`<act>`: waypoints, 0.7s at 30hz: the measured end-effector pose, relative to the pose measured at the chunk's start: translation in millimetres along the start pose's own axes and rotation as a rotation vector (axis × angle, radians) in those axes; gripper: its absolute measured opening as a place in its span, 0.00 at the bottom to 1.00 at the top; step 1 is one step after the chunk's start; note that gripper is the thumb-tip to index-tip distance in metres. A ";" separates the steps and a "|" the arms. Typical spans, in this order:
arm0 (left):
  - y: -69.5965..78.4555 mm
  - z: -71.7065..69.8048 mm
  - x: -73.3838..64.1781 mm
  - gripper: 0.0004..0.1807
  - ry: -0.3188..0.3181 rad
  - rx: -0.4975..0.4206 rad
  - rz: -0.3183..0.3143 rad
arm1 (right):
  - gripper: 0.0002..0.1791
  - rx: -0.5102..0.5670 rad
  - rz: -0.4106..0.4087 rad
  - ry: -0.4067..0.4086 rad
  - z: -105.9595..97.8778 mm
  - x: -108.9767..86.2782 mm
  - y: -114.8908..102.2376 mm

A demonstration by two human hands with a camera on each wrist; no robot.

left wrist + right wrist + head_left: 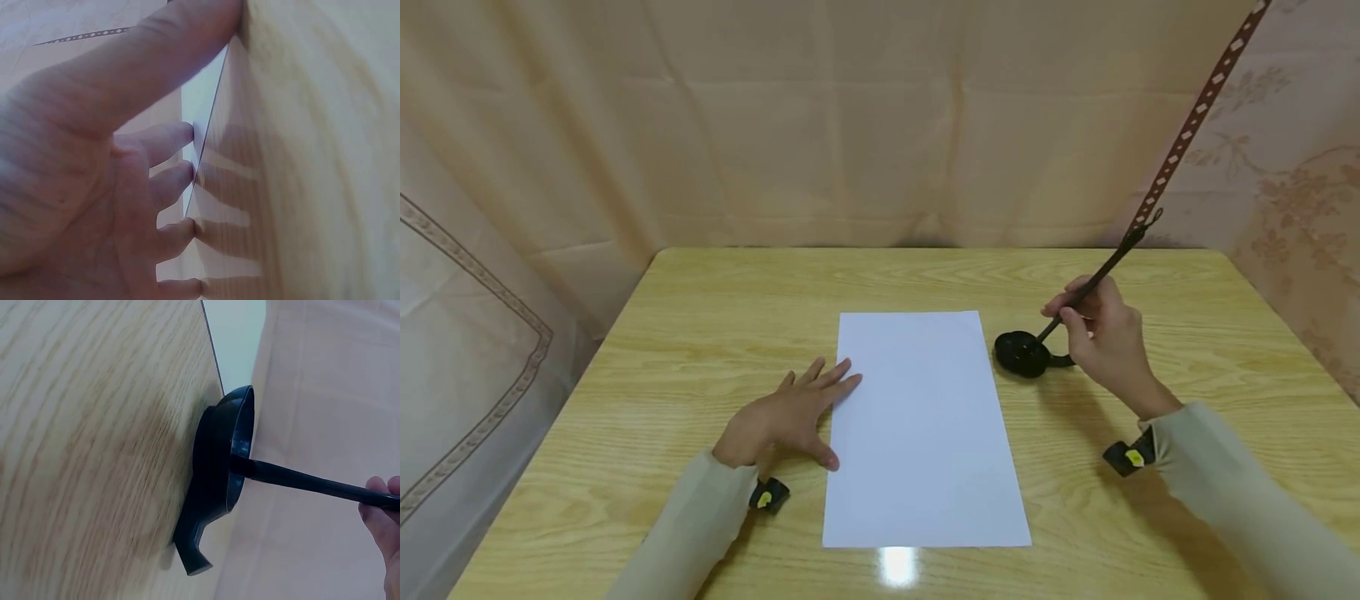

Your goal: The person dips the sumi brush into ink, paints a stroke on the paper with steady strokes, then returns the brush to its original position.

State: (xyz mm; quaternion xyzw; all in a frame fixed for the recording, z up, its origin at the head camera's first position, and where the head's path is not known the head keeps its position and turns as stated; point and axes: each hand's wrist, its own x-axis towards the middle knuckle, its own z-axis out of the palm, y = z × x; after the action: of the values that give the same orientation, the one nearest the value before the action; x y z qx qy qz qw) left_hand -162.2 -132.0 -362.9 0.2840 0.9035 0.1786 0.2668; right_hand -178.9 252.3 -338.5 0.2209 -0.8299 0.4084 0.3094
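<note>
A white sheet of paper (925, 433) lies flat on the table. My left hand (790, 417) is spread at its left edge, with the thumb and a couple of fingertips resting on the sheet; the left wrist view shows the fingers (172, 234) stretched out along that edge. My right hand (1112, 346) pinches a dark writing brush (1105, 268) by its handle, which slants up to the right and ends in a small hanging loop. Its lower tip reaches into a small black ink dish (1019, 357), right of the paper. In the right wrist view, the dish (212, 450) shows a short curved handle.
The pale wood-grain table (700, 308) runs back to a beige curtain (880, 125). Patterned cloth (1300, 183) hangs at the right, and a white bordered cloth (460, 333) at the left. A small black wrist camera (1127, 457) sits under each sleeve cuff.
</note>
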 end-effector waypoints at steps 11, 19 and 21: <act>-0.7 0.8 0.7 0.62 -0.010 0.022 -0.012 | 0.17 -0.065 0.002 0.084 -1.7 1.4 2.1; 0.5 1.4 0.6 0.63 -0.008 0.018 -0.006 | 0.17 -0.069 0.019 0.094 -2.0 -0.9 4.4; 0.7 0.9 0.2 0.63 -0.007 0.020 -0.012 | 0.16 -0.045 0.025 0.095 -2.2 0.2 3.4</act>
State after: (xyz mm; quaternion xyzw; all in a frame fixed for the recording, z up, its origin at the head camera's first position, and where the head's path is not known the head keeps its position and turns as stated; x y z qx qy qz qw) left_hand -161.5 -131.1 -363.4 0.2819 0.9059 0.1670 0.2683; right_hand -180.3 256.1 -339.2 0.1841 -0.8259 0.4035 0.3482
